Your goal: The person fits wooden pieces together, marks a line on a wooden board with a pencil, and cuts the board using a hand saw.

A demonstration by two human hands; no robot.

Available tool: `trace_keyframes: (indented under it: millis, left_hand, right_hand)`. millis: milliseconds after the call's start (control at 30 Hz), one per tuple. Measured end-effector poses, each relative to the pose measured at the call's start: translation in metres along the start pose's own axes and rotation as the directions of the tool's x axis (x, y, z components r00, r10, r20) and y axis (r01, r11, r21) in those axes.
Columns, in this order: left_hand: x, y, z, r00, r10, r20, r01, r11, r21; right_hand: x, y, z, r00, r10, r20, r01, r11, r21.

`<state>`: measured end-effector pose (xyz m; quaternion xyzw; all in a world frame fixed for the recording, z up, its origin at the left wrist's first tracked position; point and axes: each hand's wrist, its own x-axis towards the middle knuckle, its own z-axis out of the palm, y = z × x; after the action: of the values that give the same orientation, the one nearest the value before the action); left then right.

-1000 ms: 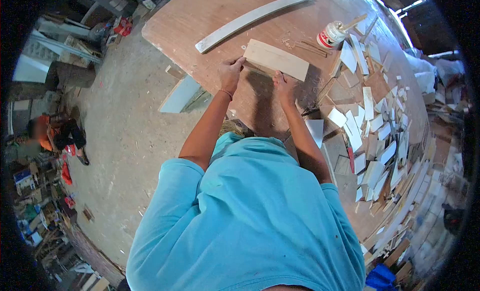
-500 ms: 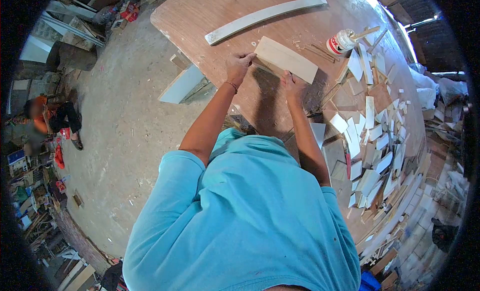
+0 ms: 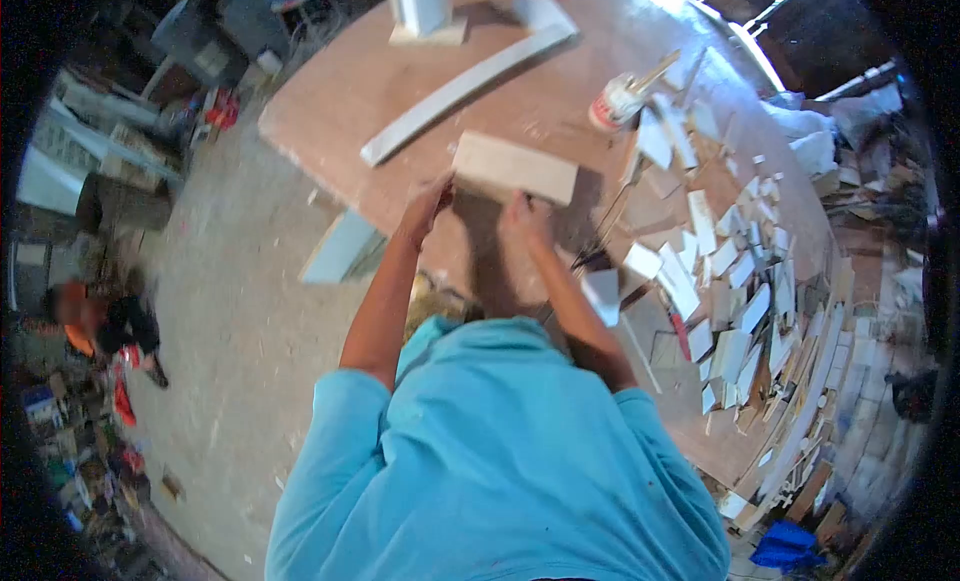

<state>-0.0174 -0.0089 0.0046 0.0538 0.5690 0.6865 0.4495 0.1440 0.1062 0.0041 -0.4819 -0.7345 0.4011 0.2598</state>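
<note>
A pale rectangular wooden board (image 3: 515, 166) is held in front of me over the table. My left hand (image 3: 432, 206) grips its left end, fingers closed at the near corner. My right hand (image 3: 527, 219) pinches its near edge right of the middle. Beyond the board lies a long, curved, white-faced wooden strip (image 3: 465, 93). To the right stands a white and red tub (image 3: 615, 103) with a stick-like handle (image 3: 657, 71) leaning out of it.
Many white and bare wood offcuts (image 3: 735, 271) cover the table's right side. A white block on a wooden base (image 3: 428, 29) stands at the far edge. A pale panel (image 3: 340, 249) juts out below the table's left edge. A person (image 3: 100, 321) sits at far left.
My view has shifted, so the table's far side and the white block there now show. Both hands still hold the board, which looks turned closer to level across the view.
</note>
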Motion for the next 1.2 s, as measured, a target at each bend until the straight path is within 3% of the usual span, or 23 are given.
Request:
trace_keyframes:
  millis: [33, 133, 200, 267, 400, 467, 500, 533, 567, 700, 933, 1033, 1200]
  left_hand:
    - [-0.009, 0.007, 0.008, 1.000, 0.004, -0.008, -0.004, 1.000, -0.017]
    - [-0.010, 0.014, 0.009, 1.000, -0.002, -0.015, 0.002, 1.000, -0.019]
    - [-0.004, 0.011, 0.004, 1.000, -0.012, 0.001, 0.012, 1.000, -0.022]
    - [-0.003, 0.009, 0.005, 1.000, -0.007, -0.004, 0.007, 1.000, -0.015]
    - [0.008, 0.003, -0.001, 1.000, 0.015, 0.021, -0.015, 1.000, -0.007]
    - [0.006, 0.004, -0.004, 0.997, 0.039, 0.065, -0.040, 0.999, 0.009]
    - [0.005, 0.005, -0.005, 0.991, 0.068, 0.115, -0.071, 0.997, 0.025]
    - [0.004, 0.004, 0.003, 0.997, 0.071, -0.008, -0.071, 0.997, -0.008]
    - [-0.002, 0.009, 0.008, 0.998, 0.060, -0.031, -0.060, 0.998, -0.005]
    - [-0.007, 0.020, 0.013, 0.998, 0.000, -0.068, 0.001, 1.000, 0.027]
    - [-0.012, 0.028, 0.019, 0.999, 0.003, -0.046, -0.004, 1.000, -0.024]
    - [-0.008, 0.029, 0.017, 0.999, -0.011, -0.052, 0.012, 1.000, 0.010]
    - [-0.008, 0.032, 0.018, 0.996, 0.033, -0.080, -0.023, 0.992, 0.120]
  right_hand:
    - [-0.009, -0.040, -0.027, 0.951, 0.216, 0.223, -0.247, 0.962, 0.119]
    - [0.007, 0.014, 0.005, 0.997, 0.032, 0.076, -0.035, 0.998, 0.050]
    - [0.007, 0.008, -0.003, 0.991, 0.037, 0.130, -0.054, 0.989, 0.135]
    - [0.009, 0.005, -0.003, 0.954, 0.151, 0.260, -0.215, 0.947, 0.238]
    - [0.012, 0.012, 0.003, 0.962, 0.135, 0.237, -0.190, 0.955, 0.228]
    - [0.022, 0.044, 0.024, 0.986, 0.052, 0.159, -0.094, 0.957, 0.273]
    - [0.017, 0.036, 0.019, 0.982, 0.062, 0.180, -0.110, 0.956, 0.271]
    - [0.011, 0.014, 0.004, 0.968, 0.131, 0.212, -0.192, 0.933, 0.303]
    - [0.007, 0.001, -0.004, 0.949, 0.197, 0.245, -0.274, 0.903, 0.332]
    - [0.010, 0.005, -0.002, 0.949, 0.171, 0.264, -0.255, 0.909, 0.329]
    - [0.009, -0.005, -0.009, 0.898, 0.264, 0.353, -0.402, 0.818, 0.411]
    - [0.012, 0.002, -0.009, 0.896, 0.224, 0.384, -0.378, 0.840, 0.390]
    - [0.007, -0.011, -0.017, 0.856, 0.257, 0.448, -0.476, 0.729, 0.491]
